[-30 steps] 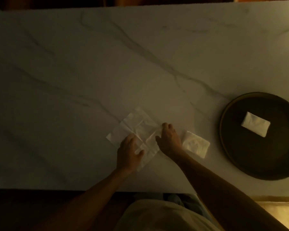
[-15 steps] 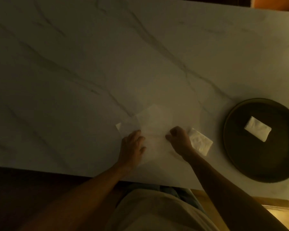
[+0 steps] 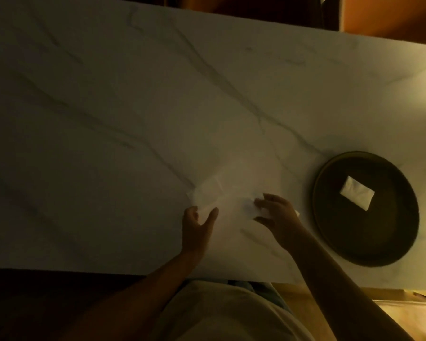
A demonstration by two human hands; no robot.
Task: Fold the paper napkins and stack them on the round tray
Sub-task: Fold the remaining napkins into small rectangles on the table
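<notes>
Since the earlier frames both hands have lifted off the flat sheet, and the paper napkin (image 3: 214,195) that lay spread and creased is now a pale blur in the lower middle of the frame — its outline hard to trace against the marble table (image 3: 133,107), only a faint upper-left corner showing. Half a second ago the fingers were curled down on it; now they are raised.

The left hand (image 3: 198,225) sits at the napkin's lower-left edge, thumb and forefinger parted in a V with a strip of paper apparently between them; whether it truly grips is beyond what the dim light allows. The right hand (image 3: 278,217) has its fingertips pinched on a small bright flap of the napkin, the other fingers loosely spread. Behind that hand, only a sliver of a second folded napkin (image 3: 297,213) peeks out at its right side — the rest is hidden.

At the right of the frame the round tray (image 3: 330,232), dark and shallow, lies near the table's near edge, apart from the hands. One folded napkin on the tray (image 3: 357,195) rests tilted in its upper half. Along the bottom, both forearms and a light-coloured shirt (image 3: 219,313) are cut off by the frame.
</notes>
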